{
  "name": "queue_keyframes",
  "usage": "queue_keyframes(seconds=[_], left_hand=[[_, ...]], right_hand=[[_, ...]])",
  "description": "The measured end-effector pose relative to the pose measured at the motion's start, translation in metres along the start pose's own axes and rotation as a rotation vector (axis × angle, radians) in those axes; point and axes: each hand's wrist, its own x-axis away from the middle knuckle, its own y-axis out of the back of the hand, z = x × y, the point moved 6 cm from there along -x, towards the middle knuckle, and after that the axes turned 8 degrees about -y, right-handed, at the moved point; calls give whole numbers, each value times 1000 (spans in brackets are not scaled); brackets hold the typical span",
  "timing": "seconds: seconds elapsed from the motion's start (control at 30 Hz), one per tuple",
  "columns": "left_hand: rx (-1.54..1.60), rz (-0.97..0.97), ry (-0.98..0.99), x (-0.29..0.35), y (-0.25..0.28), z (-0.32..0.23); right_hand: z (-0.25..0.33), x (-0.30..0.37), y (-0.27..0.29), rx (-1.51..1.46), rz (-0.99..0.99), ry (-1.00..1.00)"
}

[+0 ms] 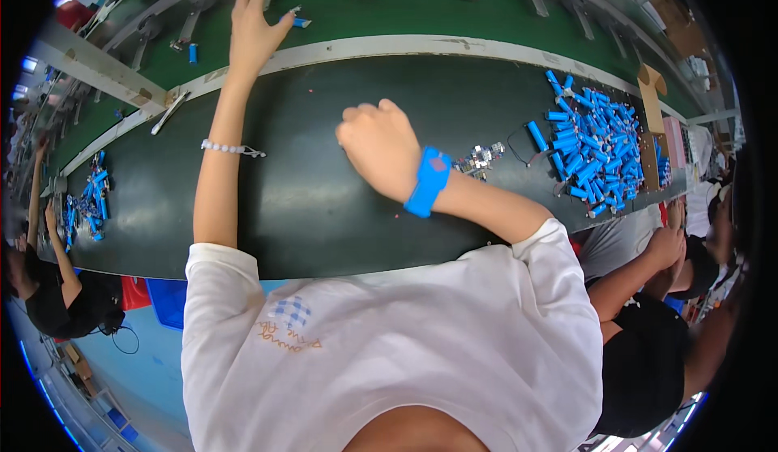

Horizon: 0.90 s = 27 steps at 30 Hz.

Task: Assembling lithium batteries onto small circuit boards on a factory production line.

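My left hand reaches over the green belt at the far side, its fingers spread and nothing between them. Just right of its thumb lies a small blue cylindrical battery cell with a bit of wiring or board at its end. Above the middle of the dark bench my right hand is curled into a fist; whatever its fingers hold, if anything, is hidden. A blue band circles the right wrist. Several small circuit boards lie on the bench beyond that forearm, partly covered by it.
A large heap of blue battery cells covers the bench's right side beside a cardboard box. Another cell lies on the belt. A smaller pile sits far left near a co-worker; other people are at right.
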Motion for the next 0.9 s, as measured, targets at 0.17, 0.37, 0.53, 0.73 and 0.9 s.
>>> queue_keyframes(seconds=[0.17, 0.37, 0.53, 0.73, 0.9], left_hand=[[133, -48, -8, -71, 75, -117], [497, 295, -96, -39, 95, -212], [609, 787, -306, 45, 63, -287], [573, 814, -389, 65, 44, -295], [886, 812, -73, 8, 54, -246]], right_hand=[[-83, -24, 33, -617, 173, -144], [-142, -21, 89, -809, 111, -262], [-158, -15, 117, -851, -73, -290], [-151, -12, 121, -945, -47, -320], [-140, -11, 131, -1135, -38, -209]])
